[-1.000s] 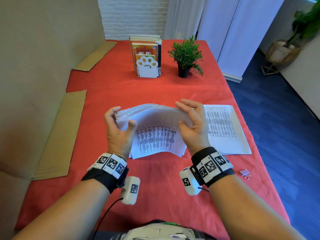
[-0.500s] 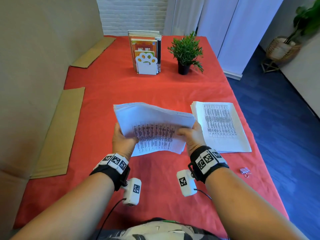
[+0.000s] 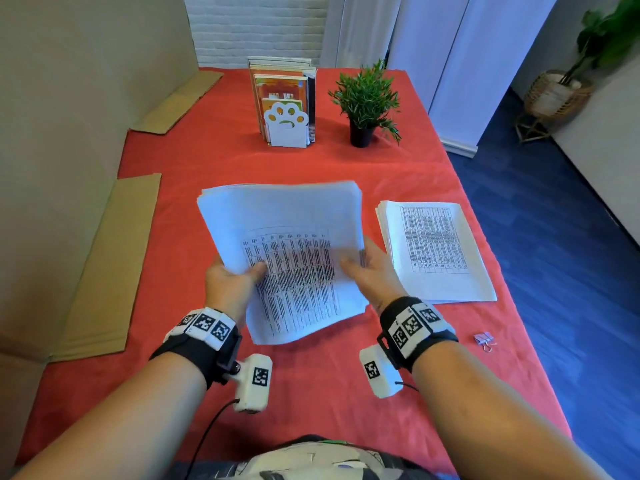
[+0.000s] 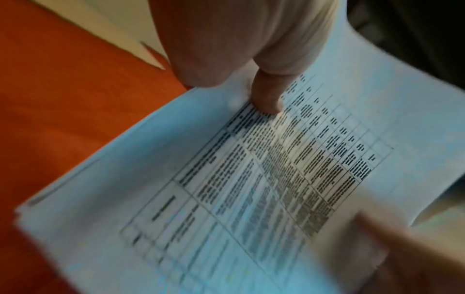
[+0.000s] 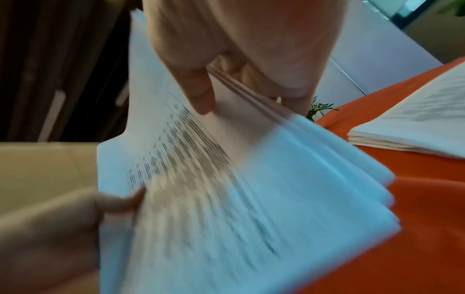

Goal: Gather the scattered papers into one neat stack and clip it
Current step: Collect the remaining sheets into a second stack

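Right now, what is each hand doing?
Left hand: grips the paper stack.
Right hand: grips the same stack.

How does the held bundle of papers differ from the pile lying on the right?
The bundle is held tilted by both hands, left and right; the pile lies flat on the table, untouched. The bundle's edges fan unevenly; the pile's look squarer. Both show printed tables.
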The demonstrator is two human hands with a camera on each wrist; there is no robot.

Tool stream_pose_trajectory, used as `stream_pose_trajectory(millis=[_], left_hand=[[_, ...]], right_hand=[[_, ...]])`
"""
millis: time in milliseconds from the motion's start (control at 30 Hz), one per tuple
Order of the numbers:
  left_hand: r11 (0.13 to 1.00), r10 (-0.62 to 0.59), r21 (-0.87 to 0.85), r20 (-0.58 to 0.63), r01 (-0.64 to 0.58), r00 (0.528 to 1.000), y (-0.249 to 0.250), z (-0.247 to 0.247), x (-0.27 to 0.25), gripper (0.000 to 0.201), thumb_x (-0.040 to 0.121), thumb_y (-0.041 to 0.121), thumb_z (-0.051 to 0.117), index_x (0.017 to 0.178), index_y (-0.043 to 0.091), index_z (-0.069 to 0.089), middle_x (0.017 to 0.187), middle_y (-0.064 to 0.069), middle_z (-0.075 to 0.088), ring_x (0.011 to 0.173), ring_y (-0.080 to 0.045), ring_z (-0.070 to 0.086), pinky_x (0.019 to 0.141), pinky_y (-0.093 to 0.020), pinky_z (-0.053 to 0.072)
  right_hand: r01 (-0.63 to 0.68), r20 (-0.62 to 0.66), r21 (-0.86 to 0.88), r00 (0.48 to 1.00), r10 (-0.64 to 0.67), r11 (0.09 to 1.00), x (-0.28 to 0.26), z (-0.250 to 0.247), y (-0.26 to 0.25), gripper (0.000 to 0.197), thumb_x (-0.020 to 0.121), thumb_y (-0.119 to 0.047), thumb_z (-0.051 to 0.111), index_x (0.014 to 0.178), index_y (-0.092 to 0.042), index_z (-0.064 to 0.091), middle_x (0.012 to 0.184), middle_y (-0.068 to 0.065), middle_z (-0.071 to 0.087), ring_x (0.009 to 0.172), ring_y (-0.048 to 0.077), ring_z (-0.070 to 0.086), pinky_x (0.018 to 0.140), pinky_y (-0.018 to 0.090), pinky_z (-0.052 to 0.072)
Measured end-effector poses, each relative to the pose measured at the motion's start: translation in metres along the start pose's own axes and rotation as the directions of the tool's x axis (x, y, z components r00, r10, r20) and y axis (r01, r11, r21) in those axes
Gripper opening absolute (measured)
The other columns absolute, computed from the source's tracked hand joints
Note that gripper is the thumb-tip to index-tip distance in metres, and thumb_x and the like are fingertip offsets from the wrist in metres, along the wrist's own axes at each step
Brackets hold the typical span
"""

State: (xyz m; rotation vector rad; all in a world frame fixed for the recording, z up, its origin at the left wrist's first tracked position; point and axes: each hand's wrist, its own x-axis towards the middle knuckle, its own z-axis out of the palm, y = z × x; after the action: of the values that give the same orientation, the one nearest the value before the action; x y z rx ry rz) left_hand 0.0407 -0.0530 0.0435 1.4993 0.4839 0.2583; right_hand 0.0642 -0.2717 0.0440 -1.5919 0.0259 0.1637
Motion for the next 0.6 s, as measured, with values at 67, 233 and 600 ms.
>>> stream_pose_trajectory(millis=[67,233,600], left_hand=[[0.998,-0.060,-0.034,0.007,0.060,0.998,-0.002,-0.004,0.001,0.028,0.077,-0.009,0.067,0.099,0.008,0.065,0.086,-0.002,0.069,0.071,-0.014,0.068,0.063,-0.024,0.056],[0.977,-0.211,0.051,0.210,0.205,0.955,-0.014,-0.010,-0.008,0.025,0.084,0.000,0.065,0.098,0.020,0.063,0.100,-0.002,0.071,0.089,-0.020,0.068,0.082,-0.037,0.053],[0.840,-0.531,0.273,0.241,0.469,0.812,-0.078,-0.042,-0.008,0.052,0.080,0.011,0.072,0.126,0.016,0.049,0.118,-0.011,0.066,0.106,-0.033,0.064,0.095,-0.056,0.048]], right_hand=[[-0.026,0.021,-0.129,0.999,0.029,0.991,-0.005,-0.003,0.014,0.027,0.081,-0.013,0.054,0.102,-0.027,0.063,0.099,0.007,0.070,0.085,0.017,0.062,0.085,0.040,0.052],[-0.176,-0.090,-0.215,0.983,0.160,0.961,-0.009,-0.012,0.031,0.020,0.084,-0.010,0.055,0.101,-0.016,0.065,0.090,0.006,0.070,0.078,0.022,0.065,0.082,0.041,0.056],[-0.382,0.001,-0.004,0.924,0.382,0.924,-0.024,-0.018,0.058,0.042,0.086,0.005,0.055,0.115,-0.024,0.051,0.075,0.004,0.064,0.059,0.015,0.061,0.058,0.029,0.051]])
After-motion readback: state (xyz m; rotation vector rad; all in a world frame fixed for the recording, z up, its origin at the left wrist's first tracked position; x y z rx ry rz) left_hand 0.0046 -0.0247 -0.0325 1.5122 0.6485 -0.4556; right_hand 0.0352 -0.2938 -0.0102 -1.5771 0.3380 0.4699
